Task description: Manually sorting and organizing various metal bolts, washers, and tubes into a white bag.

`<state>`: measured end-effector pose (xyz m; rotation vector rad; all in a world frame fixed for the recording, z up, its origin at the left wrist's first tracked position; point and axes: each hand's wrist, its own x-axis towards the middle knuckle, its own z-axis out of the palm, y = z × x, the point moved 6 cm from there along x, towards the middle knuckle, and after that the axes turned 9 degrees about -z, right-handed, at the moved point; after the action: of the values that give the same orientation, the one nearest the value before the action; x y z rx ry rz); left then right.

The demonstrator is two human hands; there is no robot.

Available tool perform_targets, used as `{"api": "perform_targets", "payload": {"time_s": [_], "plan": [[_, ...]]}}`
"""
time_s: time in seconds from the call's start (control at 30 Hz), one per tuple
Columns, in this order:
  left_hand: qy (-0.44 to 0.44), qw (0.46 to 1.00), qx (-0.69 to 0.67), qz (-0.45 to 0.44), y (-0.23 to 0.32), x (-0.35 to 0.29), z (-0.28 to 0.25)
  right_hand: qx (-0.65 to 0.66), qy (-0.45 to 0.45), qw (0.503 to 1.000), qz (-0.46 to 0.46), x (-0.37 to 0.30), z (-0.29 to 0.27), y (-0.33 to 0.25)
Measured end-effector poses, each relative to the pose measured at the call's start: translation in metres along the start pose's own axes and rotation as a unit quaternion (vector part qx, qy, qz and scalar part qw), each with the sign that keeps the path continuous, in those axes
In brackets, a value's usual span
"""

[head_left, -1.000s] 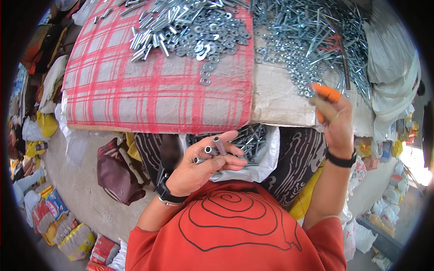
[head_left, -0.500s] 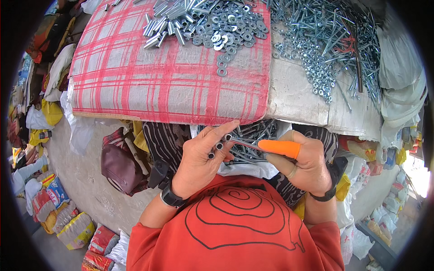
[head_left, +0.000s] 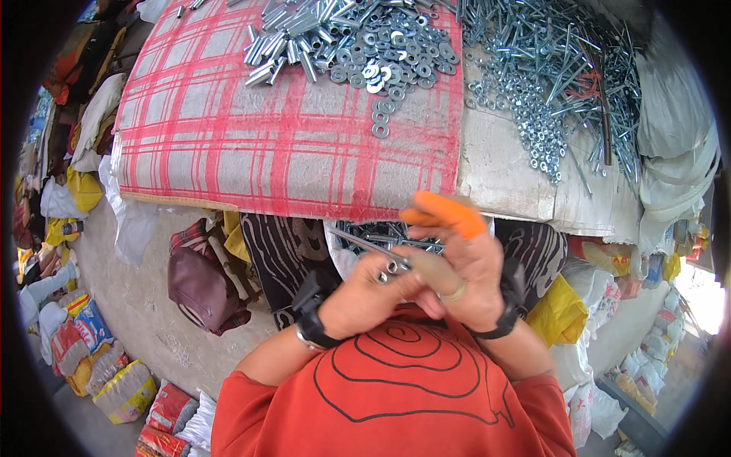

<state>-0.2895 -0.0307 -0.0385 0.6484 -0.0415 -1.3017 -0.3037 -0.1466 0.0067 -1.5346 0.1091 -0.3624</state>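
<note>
In front of my red shirt, my left hand [head_left: 365,301] is closed around short metal tubes [head_left: 391,267], whose round ends show beside the thumb. A long thin bolt [head_left: 364,243] slants from the same grip toward the far left. My right hand [head_left: 476,270] is against it on the right, palm partly turned up and fingers stretched out, somewhat blurred. Orange covers [head_left: 453,215] are on its fingertips, and a pale cover [head_left: 432,274] is on its thumb, which lies close to the metal parts. Below the table edge, a white-lined container [head_left: 340,247] holds many bolts, partly hidden by my hands.
On the red-checked table cover [head_left: 251,171] lie heaps of metal tubes [head_left: 285,49] and flat washers [head_left: 396,53]. Nuts [head_left: 539,141] and long bolts [head_left: 525,46] are piled on the pale board [head_left: 495,164] at right. A maroon bag [head_left: 199,286] stands left of my legs.
My hands have come together lower down. The bolt now points far left from my left hand. My right hand has gone from pinching bolts to stretched fingers, palm turned up.
</note>
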Motion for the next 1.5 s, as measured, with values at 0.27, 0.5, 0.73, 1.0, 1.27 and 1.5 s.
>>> {"api": "perform_targets", "payload": {"time_s": [0.27,0.5,0.73,1.0,1.27,1.5], "plan": [[0.089,0.987,0.129,-0.045,0.024,-0.005,-0.022,-0.429,0.007,0.887,-0.172,0.077,-0.034,-0.008],[0.113,0.977,0.163,-0.077,0.029,0.002,-0.027,-0.498,0.031,0.863,-0.084,0.127,-0.085,0.014],[0.143,0.972,0.171,-0.073,0.027,0.006,-0.037,-0.550,0.038,0.832,-0.059,0.119,-0.079,0.006],[0.175,0.959,0.210,-0.069,0.026,0.008,-0.042,-0.531,-0.178,0.796,-0.232,0.108,0.017,0.007],[0.195,0.934,0.284,-0.094,0.028,0.009,-0.036,-0.293,-0.025,0.951,-0.097,0.090,-0.017,0.000],[0.181,0.905,0.380,-0.063,0.023,0.016,-0.031,-0.338,-0.012,0.931,-0.135,0.051,-0.024,-0.017]]}}
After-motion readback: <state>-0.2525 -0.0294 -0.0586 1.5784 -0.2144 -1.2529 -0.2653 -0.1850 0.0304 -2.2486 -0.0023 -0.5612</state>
